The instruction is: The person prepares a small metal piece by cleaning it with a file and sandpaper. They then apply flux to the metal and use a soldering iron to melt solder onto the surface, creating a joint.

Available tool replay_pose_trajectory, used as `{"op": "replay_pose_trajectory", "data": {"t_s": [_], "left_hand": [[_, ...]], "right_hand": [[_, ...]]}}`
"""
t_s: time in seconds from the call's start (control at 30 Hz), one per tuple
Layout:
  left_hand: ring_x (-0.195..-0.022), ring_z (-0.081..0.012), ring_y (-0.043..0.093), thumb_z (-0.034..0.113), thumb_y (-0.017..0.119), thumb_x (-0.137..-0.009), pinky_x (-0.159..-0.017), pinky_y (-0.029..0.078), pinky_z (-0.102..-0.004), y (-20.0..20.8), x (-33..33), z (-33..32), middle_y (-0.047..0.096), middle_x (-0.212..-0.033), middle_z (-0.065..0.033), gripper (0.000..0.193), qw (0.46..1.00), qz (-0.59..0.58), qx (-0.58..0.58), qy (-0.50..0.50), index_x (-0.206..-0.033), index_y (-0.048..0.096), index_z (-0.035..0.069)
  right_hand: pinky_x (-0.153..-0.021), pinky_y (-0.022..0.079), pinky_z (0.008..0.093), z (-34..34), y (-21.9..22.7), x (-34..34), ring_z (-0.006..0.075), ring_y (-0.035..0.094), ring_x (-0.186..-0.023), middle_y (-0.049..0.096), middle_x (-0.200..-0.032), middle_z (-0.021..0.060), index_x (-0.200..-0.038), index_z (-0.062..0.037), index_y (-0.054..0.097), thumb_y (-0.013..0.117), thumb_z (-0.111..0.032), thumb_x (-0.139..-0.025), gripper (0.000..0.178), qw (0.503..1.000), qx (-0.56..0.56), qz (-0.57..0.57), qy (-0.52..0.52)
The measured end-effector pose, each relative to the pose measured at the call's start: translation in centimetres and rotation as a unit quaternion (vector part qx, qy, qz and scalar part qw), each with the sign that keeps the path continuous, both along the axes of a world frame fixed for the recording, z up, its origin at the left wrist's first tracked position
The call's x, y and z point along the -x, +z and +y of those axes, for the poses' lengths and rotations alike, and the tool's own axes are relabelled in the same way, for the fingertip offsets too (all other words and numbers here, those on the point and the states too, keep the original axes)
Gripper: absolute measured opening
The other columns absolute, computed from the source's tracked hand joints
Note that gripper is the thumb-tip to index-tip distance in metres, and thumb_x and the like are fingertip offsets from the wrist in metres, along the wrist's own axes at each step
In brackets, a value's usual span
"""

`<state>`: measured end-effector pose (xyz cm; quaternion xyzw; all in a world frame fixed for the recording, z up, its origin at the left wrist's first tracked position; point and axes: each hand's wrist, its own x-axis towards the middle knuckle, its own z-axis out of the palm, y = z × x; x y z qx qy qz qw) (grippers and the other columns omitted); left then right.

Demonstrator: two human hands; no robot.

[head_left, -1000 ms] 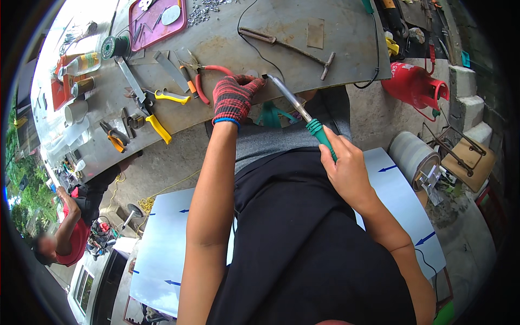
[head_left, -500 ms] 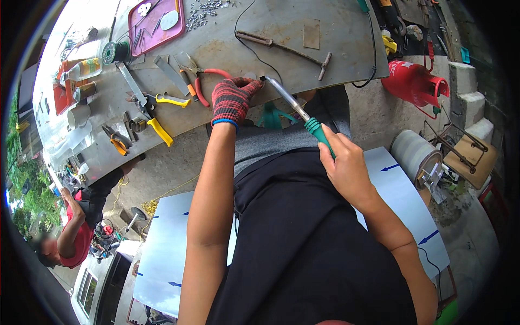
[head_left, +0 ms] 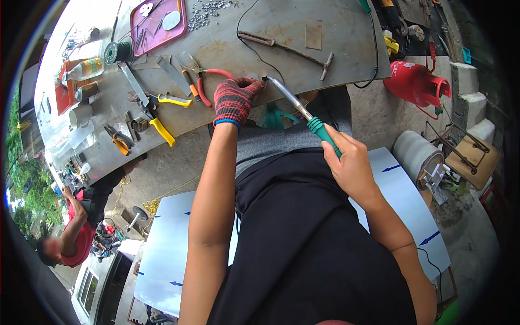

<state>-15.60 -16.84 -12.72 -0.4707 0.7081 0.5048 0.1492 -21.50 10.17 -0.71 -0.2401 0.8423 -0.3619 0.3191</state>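
Observation:
My right hand, bare, is wrapped around the green handle of a soldering iron. The iron's metal shaft slants up and left to the table's near edge. At its end, a small dark piece or tip lies beside the fingers of my left hand. A red-and-black striped glove covers that hand. Its fingers are drawn together at the table edge; whatever they pinch is hidden. Just left of the glove lie red-handled pliers with their jaws apart.
On the metal table are yellow-handled cutters, orange-handled pliers, a solder spool, a pink tray and a T-shaped rod. A red gas cylinder stands right; another person is at left.
The view has shifted slightly, so the scene sits a little further right. Both hands and the soldering iron keep nearly the same pose at the table edge.

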Motion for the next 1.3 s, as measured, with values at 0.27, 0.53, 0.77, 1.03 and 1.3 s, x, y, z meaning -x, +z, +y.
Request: {"op": "replay_pose_trajectory", "data": {"t_s": [0.27,0.53,0.77,1.03,1.3], "left_hand": [[-0.081,-0.0209,0.073,0.038,0.084,-0.083,-0.079,0.056,-0.0360,0.6,0.2,0.2,0.079,-0.093,-0.0131,0.042,1.000,-0.002,0.003,0.003,-0.107,0.081,0.004],[-0.081,-0.0214,0.073,0.038,0.082,-0.084,-0.080,0.056,-0.0365,1.1,0.5,0.1,0.079,-0.092,-0.0130,0.041,1.000,-0.007,0.011,-0.009,-0.106,0.081,0.004],[-0.086,-0.0273,0.076,0.038,0.080,-0.083,-0.084,0.057,-0.0386,-0.2,-0.2,0.0,0.079,-0.091,-0.0149,0.036,0.999,0.027,0.015,-0.024,-0.104,0.082,0.008],[-0.081,-0.0270,0.076,0.038,0.080,-0.082,-0.083,0.059,-0.0385,0.3,0.3,0.1,0.078,-0.086,-0.0137,0.034,0.999,-0.027,-0.019,0.011,-0.102,0.082,0.010],[-0.083,-0.0272,0.076,0.039,0.081,-0.082,-0.082,0.059,-0.0397,0.2,0.5,0.1,0.078,-0.089,-0.0129,0.034,1.000,-0.026,-0.017,0.003,-0.102,0.082,0.011]], "right_hand": [[-0.061,0.048,0.0398,0.2,-0.1,-0.1,0.0295,0.059,-0.062,0.061,-0.080,0.0170,-0.129,0.0067,0.064,0.067,-0.006,-0.095,0.036,1.000,0.000,-0.007,-0.013],[-0.061,0.049,0.0402,0.2,-0.1,-0.3,0.0312,0.061,-0.063,0.062,-0.082,0.0170,-0.130,0.0062,0.064,0.069,-0.004,-0.094,0.038,0.999,-0.021,0.039,0.014],[-0.067,0.051,0.0356,-0.1,-0.5,-0.2,0.0287,0.063,-0.068,0.066,-0.087,0.0181,-0.131,0.0022,0.067,0.067,-0.003,-0.094,0.037,1.000,-0.008,0.023,-0.002],[-0.074,0.053,0.0331,-0.1,-0.6,-0.5,0.0203,0.067,-0.077,0.071,-0.093,0.0172,-0.133,0.0052,0.065,0.063,-0.004,-0.098,0.037,0.998,-0.058,0.006,0.015],[-0.074,0.053,0.0332,-0.6,-0.1,-0.6,0.0199,0.067,-0.077,0.070,-0.093,0.0180,-0.134,0.0059,0.064,0.063,-0.003,-0.097,0.038,0.997,-0.069,-0.015,0.005]]}}
